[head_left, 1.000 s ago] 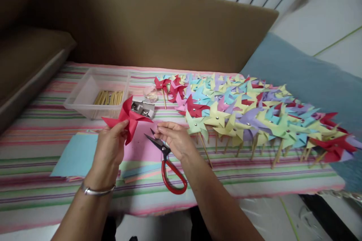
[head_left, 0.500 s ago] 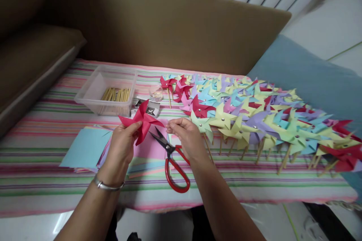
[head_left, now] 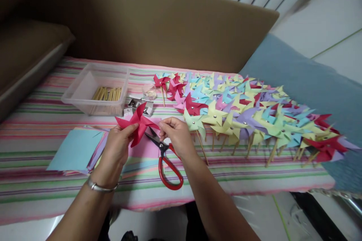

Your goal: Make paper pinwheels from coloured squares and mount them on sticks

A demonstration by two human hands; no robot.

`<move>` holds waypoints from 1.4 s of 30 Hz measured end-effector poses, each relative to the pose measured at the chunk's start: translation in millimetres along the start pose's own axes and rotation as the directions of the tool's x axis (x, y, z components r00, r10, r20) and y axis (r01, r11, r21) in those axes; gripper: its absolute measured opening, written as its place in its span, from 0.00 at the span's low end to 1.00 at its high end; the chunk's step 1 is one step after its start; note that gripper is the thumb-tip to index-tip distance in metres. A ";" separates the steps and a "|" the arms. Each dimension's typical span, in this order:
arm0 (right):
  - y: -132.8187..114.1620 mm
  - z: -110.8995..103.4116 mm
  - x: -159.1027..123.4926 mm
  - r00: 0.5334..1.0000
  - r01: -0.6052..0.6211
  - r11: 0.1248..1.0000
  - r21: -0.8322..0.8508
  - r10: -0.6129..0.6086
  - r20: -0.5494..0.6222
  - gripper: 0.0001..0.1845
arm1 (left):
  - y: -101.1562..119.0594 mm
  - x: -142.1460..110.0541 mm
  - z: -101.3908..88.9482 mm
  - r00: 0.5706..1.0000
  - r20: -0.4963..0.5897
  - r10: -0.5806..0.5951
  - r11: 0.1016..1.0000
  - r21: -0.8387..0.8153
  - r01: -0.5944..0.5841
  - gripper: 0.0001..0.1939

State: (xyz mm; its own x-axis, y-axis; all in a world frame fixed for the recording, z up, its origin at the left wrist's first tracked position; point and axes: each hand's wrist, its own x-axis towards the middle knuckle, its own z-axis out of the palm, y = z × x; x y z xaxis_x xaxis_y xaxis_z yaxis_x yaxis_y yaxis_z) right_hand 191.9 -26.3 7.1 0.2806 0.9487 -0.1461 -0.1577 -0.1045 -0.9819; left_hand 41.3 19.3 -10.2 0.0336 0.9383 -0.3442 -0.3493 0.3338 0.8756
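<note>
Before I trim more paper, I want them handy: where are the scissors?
In the head view, the scissors lie just left of centre, below the right hand, their blades over the pink paper.

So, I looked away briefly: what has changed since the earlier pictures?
The left hand has brought the red pinwheel rightward, close to the right hand; whether they touch is unclear. Nothing was visibly grasped or let go. The scissors and the pinwheels on sticks stayed put.
</note>
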 end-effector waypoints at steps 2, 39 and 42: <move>-0.4 -0.4 0.8 0.999 0.011 1.000 0.017 -0.010 -0.032 0.06 | -0.2 -0.8 1.2 1.000 -0.005 -0.001 1.000 0.003 0.001 0.12; -0.9 1.2 -4.9 0.952 0.306 0.822 -0.480 -0.271 0.143 0.05 | -7.5 -22.6 20.2 0.990 0.138 0.014 0.999 -0.038 -0.009 0.14; -0.2 1.6 -4.0 0.954 0.301 0.833 -0.464 -0.264 0.143 0.05 | -7.6 -22.5 19.5 0.990 0.140 0.012 0.999 -0.048 -0.005 0.13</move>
State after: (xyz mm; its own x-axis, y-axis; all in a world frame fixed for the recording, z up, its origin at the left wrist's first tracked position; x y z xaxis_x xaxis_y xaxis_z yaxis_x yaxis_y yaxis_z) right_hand 189.3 -29.5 8.1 0.1734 0.9752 0.1373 0.3924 0.0595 -0.9179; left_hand 61.4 -2.6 -2.5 0.1603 0.9457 -0.2829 -0.3936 0.3241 0.8603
